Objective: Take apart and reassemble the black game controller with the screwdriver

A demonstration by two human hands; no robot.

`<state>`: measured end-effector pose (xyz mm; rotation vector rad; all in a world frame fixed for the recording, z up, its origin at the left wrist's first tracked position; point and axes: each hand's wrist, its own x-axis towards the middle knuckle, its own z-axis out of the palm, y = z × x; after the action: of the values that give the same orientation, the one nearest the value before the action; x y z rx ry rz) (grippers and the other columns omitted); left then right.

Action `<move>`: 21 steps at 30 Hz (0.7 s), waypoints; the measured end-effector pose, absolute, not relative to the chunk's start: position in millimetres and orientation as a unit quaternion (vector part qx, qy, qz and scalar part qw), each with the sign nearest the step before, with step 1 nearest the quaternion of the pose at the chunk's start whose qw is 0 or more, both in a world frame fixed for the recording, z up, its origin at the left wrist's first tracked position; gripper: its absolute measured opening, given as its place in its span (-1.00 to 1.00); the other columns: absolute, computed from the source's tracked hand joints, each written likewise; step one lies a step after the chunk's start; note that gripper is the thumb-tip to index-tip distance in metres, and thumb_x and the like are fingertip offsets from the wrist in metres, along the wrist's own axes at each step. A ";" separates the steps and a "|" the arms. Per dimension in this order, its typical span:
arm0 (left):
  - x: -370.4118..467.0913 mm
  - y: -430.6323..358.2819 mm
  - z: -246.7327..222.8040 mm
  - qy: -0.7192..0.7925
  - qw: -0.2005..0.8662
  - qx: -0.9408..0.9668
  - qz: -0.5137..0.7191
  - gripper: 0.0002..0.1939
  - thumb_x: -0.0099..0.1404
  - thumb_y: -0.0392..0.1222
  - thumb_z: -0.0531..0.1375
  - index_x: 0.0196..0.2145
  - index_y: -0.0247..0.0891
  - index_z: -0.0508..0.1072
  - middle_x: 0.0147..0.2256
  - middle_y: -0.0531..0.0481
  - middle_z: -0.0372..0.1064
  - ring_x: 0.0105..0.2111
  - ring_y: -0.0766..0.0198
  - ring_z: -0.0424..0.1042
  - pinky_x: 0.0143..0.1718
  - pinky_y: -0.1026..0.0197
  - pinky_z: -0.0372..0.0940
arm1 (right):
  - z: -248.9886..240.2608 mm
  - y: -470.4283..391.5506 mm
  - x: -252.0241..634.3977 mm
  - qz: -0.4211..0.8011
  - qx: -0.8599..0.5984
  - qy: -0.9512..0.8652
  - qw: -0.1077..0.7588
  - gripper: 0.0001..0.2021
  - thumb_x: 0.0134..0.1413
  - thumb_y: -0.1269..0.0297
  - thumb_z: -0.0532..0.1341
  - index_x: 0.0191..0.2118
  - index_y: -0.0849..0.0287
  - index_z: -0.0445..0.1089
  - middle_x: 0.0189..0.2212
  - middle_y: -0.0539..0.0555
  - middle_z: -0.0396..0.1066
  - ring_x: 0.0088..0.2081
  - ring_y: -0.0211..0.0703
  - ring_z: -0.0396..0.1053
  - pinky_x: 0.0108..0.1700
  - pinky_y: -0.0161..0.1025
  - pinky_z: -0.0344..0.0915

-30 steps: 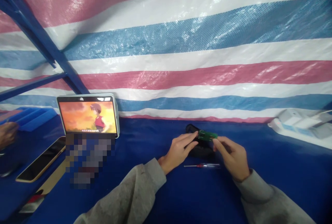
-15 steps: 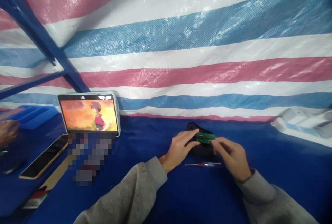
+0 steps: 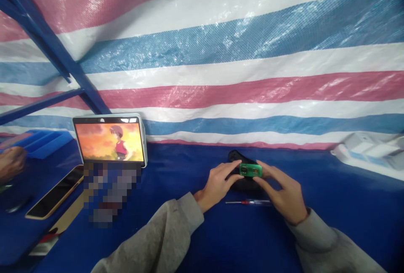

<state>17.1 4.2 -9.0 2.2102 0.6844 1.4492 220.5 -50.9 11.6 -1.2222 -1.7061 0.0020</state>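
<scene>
One green board [image 3: 251,170], held at both ends

A phone [image 3: 57,193] lies near a tablet [image 3: 109,140]. The left hand [image 3: 214,183] pinches the board's left end. The board is up over a black thing [image 3: 244,186]. Its face has tipped more into view, so it is likely easier to see. A screwdriver [image 3: 252,202] lies below. The right hand [image 3: 285,191] has spread its grip, finger and thumb now on the long edges.
</scene>
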 end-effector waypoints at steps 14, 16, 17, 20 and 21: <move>17.7 5.0 -9.7 0.239 0.194 0.800 0.515 -0.54 0.39 -0.15 0.24 0.21 -0.18 0.34 0.01 -0.10 0.50 -0.05 0.16 0.54 0.04 0.11 0.46 | 12.7 -52.4 219.6 -0.016 -0.505 -0.709 0.492 -0.63 0.18 0.23 0.27 0.11 0.08 0.42 -0.36 0.02 0.54 -0.38 -0.19 0.51 -0.18 -0.24 0.48; 17.5 4.9 -9.0 0.240 0.197 0.801 0.511 -0.54 0.39 -0.15 0.23 0.22 -0.17 0.34 0.01 -0.10 0.50 -0.05 0.16 0.54 0.03 0.11 0.46 | 14.8 -53.2 219.0 -0.013 -0.500 -0.714 0.490 -0.62 0.19 0.26 0.26 0.13 0.08 0.40 -0.37 0.02 0.53 -0.39 -0.20 0.50 -0.21 -0.26 0.48; 17.3 4.9 -8.8 0.242 0.198 0.801 0.510 -0.54 0.40 -0.14 0.23 0.22 -0.16 0.34 0.01 -0.10 0.50 -0.05 0.16 0.54 0.03 0.10 0.46 | 16.0 -53.7 218.7 -0.009 -0.497 -0.716 0.489 -0.61 0.19 0.26 0.26 0.14 0.09 0.39 -0.38 0.02 0.52 -0.39 -0.20 0.49 -0.23 -0.27 0.48; 16.6 5.0 -9.1 0.246 0.200 0.800 0.509 -0.56 0.41 -0.13 0.21 0.21 -0.16 0.34 0.01 -0.10 0.50 -0.05 0.16 0.54 0.03 0.09 0.46 | 18.7 -54.6 218.2 -0.002 -0.490 -0.721 0.490 -0.59 0.20 0.29 0.25 0.17 0.09 0.37 -0.39 0.01 0.51 -0.41 -0.22 0.48 -0.24 -0.28 0.47; 16.4 5.0 -9.3 0.247 0.202 0.800 0.508 -0.56 0.41 -0.12 0.21 0.21 -0.16 0.35 0.00 -0.10 0.51 -0.05 0.16 0.54 0.02 0.09 0.47 | 19.0 -54.8 218.2 -0.001 -0.489 -0.721 0.491 -0.59 0.20 0.29 0.25 0.17 0.09 0.37 -0.39 0.01 0.51 -0.41 -0.22 0.48 -0.24 -0.28 0.46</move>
<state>16.4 5.0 -9.3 2.2349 0.6905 1.4185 218.2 -54.8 19.0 -1.1867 -1.7516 -0.0030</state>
